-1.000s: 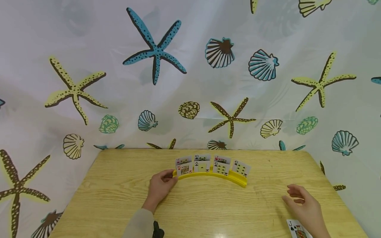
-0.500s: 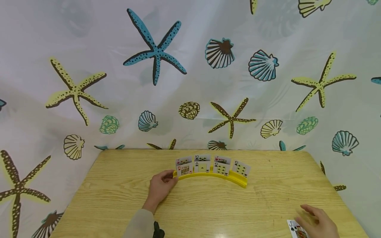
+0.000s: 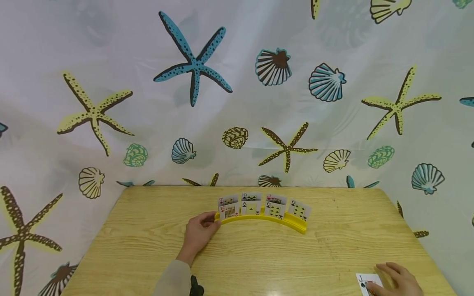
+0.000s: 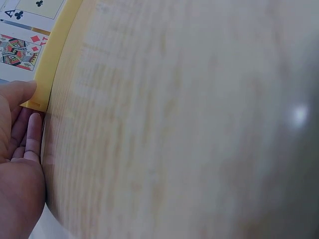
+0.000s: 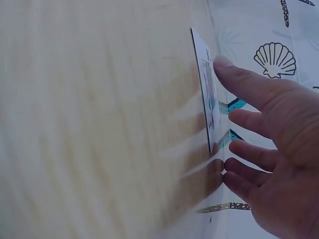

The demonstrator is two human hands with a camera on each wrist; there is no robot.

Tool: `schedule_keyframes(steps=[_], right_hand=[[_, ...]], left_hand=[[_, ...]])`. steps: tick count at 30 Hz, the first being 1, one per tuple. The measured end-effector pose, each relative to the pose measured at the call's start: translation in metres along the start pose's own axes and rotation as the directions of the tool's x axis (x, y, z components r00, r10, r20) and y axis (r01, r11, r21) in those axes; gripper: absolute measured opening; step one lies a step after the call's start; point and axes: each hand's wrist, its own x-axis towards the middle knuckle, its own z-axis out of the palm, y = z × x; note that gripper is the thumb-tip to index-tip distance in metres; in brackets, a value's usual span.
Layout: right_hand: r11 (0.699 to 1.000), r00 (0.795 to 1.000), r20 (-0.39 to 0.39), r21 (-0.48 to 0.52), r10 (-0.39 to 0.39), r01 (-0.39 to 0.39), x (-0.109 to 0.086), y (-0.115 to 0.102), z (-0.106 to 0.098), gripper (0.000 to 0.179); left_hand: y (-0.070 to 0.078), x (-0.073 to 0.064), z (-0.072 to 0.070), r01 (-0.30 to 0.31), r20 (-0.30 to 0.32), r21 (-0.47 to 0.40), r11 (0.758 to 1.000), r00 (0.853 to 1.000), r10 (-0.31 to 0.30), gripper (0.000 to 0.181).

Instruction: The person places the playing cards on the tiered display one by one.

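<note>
A curved yellow card holder stands on the table, bearing playing cards in two rows. In front are a king of diamonds, an ace of clubs and sixes; a seven, a ten and a jack show behind. My left hand grips the holder's left end, thumb in front and fingers behind. At the lower right, a jack of spades lies face up. My right hand is over its right side, thumb at the card's face, the other fingers loosely bent and holding nothing. Thumb contact is unclear.
The wooden table reaches back to a white curtain printed with starfish and shells. A grey sleeve covers my left forearm, with a dark object beside it.
My right hand has moved down and toward the front right, reaching the jack of spades. The left hand, the holder and its cards have stayed in place.
</note>
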Motion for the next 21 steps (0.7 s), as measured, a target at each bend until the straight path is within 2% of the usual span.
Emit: schedule_keyframes(steps=[5,11,15,21], right_hand=[[1.000,1.000,0.019,-0.019,0.002,-0.002,0.003,0.002,0.002,0.085],[0.998,1.000,-0.002,-0.067,-0.016,0.016,0.002,-0.004,0.001,0.078],[0.996,1.000,-0.011,-0.088,-0.024,0.023,-0.001,-0.009,-0.001,0.074],[0.996,1.000,-0.016,-0.084,0.012,-0.013,-0.003,-0.013,-0.002,0.079]], left_hand=[[0.000,0.001,0.000,0.009,0.004,0.001,1.000,1.000,-0.009,0.037],[0.000,0.001,0.000,0.001,0.009,-0.009,1.000,1.000,-0.001,0.037],[-0.002,0.002,0.001,0.019,0.010,-0.016,1.000,1.000,-0.019,0.037],[-0.002,0.002,0.001,0.009,0.012,-0.030,0.999,1.000,-0.009,0.037]])
